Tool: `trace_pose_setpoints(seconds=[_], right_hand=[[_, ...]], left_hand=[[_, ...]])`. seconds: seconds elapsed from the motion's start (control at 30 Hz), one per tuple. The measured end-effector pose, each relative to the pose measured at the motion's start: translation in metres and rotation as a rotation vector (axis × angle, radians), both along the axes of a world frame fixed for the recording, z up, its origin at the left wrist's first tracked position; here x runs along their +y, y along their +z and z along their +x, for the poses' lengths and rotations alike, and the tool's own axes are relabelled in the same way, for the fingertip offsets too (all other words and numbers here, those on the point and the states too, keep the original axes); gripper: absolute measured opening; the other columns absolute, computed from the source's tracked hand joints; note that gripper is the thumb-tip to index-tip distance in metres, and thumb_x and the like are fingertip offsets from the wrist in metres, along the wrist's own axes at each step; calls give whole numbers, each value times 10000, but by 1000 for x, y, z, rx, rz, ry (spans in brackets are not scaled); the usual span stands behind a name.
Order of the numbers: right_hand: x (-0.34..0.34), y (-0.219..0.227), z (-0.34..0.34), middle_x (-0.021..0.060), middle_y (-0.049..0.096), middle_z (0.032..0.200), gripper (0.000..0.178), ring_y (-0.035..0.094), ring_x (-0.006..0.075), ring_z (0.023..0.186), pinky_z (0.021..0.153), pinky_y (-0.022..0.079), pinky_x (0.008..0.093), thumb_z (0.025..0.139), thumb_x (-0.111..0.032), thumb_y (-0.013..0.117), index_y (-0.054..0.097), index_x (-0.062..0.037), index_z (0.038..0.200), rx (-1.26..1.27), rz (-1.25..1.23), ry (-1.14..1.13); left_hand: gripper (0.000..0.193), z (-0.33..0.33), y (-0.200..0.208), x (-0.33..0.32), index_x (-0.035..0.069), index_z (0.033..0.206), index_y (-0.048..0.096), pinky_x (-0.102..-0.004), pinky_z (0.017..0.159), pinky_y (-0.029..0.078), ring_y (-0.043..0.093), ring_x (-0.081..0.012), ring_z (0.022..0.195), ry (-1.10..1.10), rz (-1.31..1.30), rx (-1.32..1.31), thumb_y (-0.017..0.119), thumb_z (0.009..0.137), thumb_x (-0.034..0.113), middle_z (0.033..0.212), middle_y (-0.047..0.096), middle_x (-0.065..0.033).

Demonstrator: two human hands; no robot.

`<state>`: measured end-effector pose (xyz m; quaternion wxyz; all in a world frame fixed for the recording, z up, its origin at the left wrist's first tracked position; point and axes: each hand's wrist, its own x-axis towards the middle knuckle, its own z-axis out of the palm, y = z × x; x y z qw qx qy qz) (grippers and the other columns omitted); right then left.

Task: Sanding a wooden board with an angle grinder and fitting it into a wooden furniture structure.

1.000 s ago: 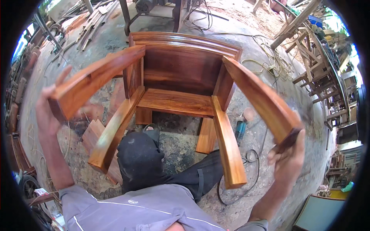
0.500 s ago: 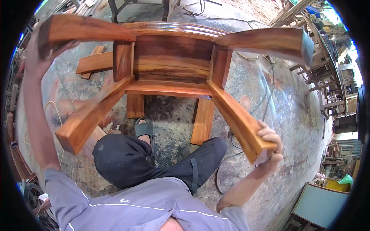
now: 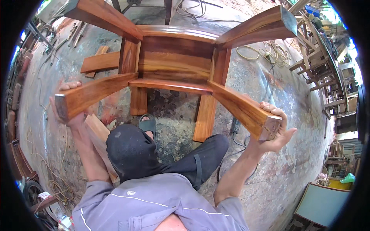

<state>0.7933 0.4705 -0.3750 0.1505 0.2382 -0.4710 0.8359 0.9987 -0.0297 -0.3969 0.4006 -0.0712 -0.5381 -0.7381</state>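
A small, glossy reddish-brown wooden table (image 3: pixel 175 61) is turned over in front of me, its splayed legs pointing up and outward. My left hand (image 3: pixel 66 101) wraps round the end of the near left leg (image 3: pixel 102 92), partly hidden behind the wood. My right hand (image 3: pixel 278 125) grips the end of the near right leg (image 3: pixel 243 107), fingers over its top and thumb stretched out beside the end face. Neither hand touches the far left leg (image 3: pixel 106 17) or the far right leg (image 3: pixel 258 29). Planks show beneath the near side of the frame.
Loose boards (image 3: pixel 101 62) lie on the worn floor left of the table. A plank (image 3: pixel 204 119) sticks out toward my bent knee (image 3: pixel 133 152). Coiled cable (image 3: pixel 275 52) rests at the far right, and a dark-handled tool (image 3: pixel 235 125) is near the right leg. Stacked wooden frames (image 3: pixel 327 73) line the right side.
My left hand has left the far left leg and now holds the near left one. The table has tilted, with its leg ends shifting upward in view. My right hand keeps its leg.
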Motion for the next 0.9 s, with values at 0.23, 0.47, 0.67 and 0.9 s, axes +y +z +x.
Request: trace_pose_setpoints(seconds=[0.23,0.47,0.67,0.9], right_hand=[[-3,34,22,277,668,960,928,636,378,980,979,456,506,1000,-707,167,631,94,1071,-1,26,-20],[1,56,-16,245,662,1067,633,639,344,1021,977,483,468,994,-464,375,609,105,1143,-138,-38,-55],[-18,60,-88,157,661,1099,464,636,261,1037,944,500,403,958,-303,432,623,59,1175,-197,9,-204],[25,43,-207,137,644,1133,393,651,299,1043,930,524,444,866,-298,625,631,-23,1146,-142,229,-360]], left_hand=[[677,12,29,-12,-34,1115,590,-503,1067,376,589,-362,1083,-7,9,-39,267,1024,554,1067,632,-201],[697,-7,49,6,-61,1197,593,-499,1061,411,619,-377,1085,24,91,-53,289,1029,544,1127,655,-213],[539,-61,59,-18,5,1197,643,-447,1014,482,666,-314,1073,320,363,-65,442,1003,466,1152,698,-144],[491,-139,72,-17,53,1178,653,-414,994,498,676,-267,1027,377,302,-162,509,987,482,1137,704,-69]])
